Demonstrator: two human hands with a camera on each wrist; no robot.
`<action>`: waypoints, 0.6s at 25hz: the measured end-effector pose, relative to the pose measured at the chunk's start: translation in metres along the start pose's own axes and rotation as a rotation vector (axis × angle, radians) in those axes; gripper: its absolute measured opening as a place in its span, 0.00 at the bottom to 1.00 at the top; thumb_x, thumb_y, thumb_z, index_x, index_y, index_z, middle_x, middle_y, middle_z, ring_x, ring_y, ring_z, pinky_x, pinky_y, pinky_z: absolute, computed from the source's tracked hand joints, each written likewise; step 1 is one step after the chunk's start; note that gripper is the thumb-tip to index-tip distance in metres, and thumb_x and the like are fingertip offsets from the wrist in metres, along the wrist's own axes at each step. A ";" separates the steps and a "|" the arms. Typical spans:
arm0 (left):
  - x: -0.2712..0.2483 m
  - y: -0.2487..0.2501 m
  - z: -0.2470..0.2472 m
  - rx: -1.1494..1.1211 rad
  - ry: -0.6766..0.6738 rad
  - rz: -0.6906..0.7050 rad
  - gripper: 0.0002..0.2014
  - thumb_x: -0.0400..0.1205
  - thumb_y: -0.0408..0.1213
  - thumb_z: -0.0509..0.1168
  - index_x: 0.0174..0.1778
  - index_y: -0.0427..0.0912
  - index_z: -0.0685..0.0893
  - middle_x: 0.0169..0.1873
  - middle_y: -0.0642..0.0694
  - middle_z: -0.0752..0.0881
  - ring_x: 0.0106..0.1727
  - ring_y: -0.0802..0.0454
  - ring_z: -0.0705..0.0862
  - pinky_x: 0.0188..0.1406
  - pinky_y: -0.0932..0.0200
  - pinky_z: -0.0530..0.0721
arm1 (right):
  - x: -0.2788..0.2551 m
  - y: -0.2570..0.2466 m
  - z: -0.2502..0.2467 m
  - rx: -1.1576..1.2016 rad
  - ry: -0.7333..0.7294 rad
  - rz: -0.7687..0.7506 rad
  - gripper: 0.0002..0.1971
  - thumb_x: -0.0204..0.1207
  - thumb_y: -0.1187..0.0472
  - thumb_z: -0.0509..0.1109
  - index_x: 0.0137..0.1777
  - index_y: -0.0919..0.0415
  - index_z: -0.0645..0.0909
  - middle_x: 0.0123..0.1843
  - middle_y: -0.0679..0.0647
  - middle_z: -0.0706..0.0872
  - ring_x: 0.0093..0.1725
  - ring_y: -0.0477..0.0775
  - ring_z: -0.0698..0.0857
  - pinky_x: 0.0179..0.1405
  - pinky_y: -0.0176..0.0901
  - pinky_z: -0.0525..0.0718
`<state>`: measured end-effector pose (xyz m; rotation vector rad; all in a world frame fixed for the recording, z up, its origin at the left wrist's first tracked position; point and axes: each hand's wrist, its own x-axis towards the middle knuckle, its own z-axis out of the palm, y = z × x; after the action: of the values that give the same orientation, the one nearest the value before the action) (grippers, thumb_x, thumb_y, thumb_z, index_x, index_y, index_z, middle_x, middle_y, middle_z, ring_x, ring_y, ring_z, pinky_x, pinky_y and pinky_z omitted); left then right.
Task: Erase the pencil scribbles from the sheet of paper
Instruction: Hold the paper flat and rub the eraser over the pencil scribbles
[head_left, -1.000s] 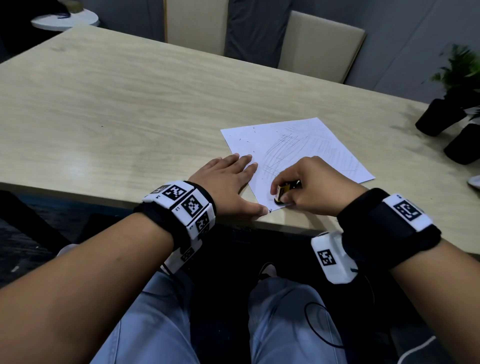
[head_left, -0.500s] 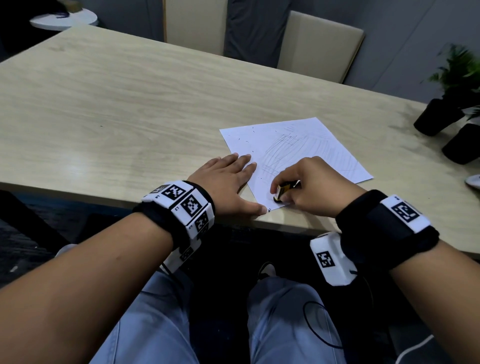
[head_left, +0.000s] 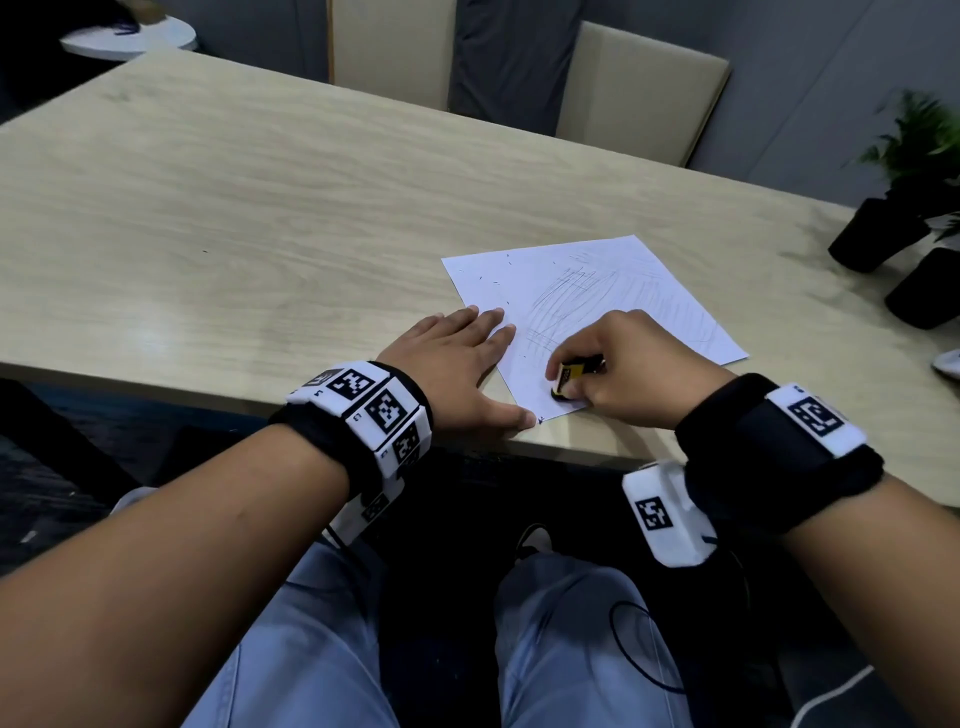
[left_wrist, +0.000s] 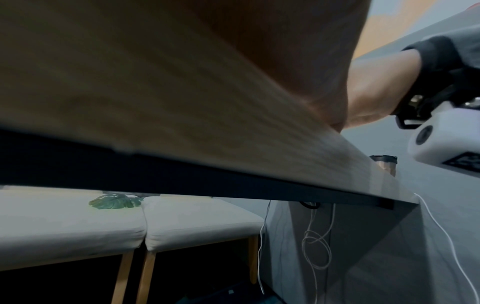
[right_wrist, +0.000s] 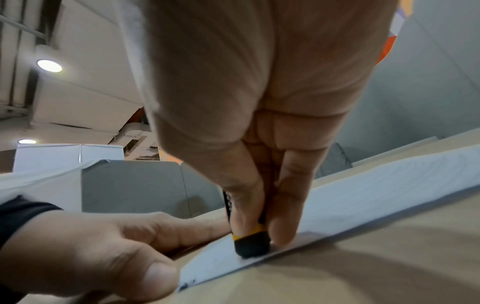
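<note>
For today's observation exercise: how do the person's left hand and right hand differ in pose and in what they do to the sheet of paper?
The left hand lies flat, fingers straight, pressing the sheet of paper at its left edge; the right hand is curled. The left hand holds nothing; the right hand pinches a black-and-yellow eraser, its tip on the sheet. Both wear black wristbands and touch the paper near the table edge.

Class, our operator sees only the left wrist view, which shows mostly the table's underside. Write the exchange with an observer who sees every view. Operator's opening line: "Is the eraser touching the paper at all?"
Observer: Yes. The eraser's black tip presses on the sheet of paper near its nearest corner.
Operator: Which hand has it?
Observer: The right hand pinches it between thumb and fingers.
Operator: And the left hand?
Observer: The left hand lies flat, its fingers on the sheet's left edge.
Operator: Any scribbles left?
Observer: Yes, faint pencil scribbles show beyond the eraser.
</note>
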<state>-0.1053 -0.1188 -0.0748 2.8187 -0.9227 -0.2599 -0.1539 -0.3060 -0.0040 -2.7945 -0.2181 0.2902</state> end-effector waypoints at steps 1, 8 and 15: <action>0.000 0.000 0.000 0.002 0.005 0.001 0.51 0.73 0.77 0.54 0.87 0.55 0.46 0.86 0.56 0.41 0.86 0.56 0.39 0.84 0.51 0.40 | -0.005 0.000 -0.004 -0.018 -0.033 0.010 0.08 0.70 0.65 0.75 0.43 0.50 0.90 0.35 0.44 0.88 0.39 0.39 0.83 0.40 0.32 0.80; 0.000 0.000 0.001 0.010 0.009 0.002 0.51 0.72 0.77 0.53 0.87 0.56 0.44 0.86 0.56 0.41 0.86 0.56 0.40 0.84 0.51 0.41 | 0.028 -0.018 0.001 0.041 0.120 -0.071 0.09 0.72 0.65 0.73 0.49 0.54 0.90 0.40 0.47 0.90 0.45 0.47 0.85 0.47 0.39 0.81; 0.000 0.001 0.000 0.003 -0.001 -0.009 0.51 0.72 0.77 0.54 0.87 0.55 0.45 0.86 0.57 0.41 0.86 0.57 0.39 0.84 0.52 0.40 | 0.014 -0.007 -0.010 -0.083 -0.062 -0.011 0.08 0.70 0.63 0.75 0.47 0.51 0.90 0.35 0.40 0.86 0.41 0.42 0.83 0.40 0.35 0.78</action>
<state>-0.1059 -0.1197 -0.0743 2.8257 -0.9121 -0.2610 -0.1390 -0.2993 0.0048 -2.8679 -0.2654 0.3732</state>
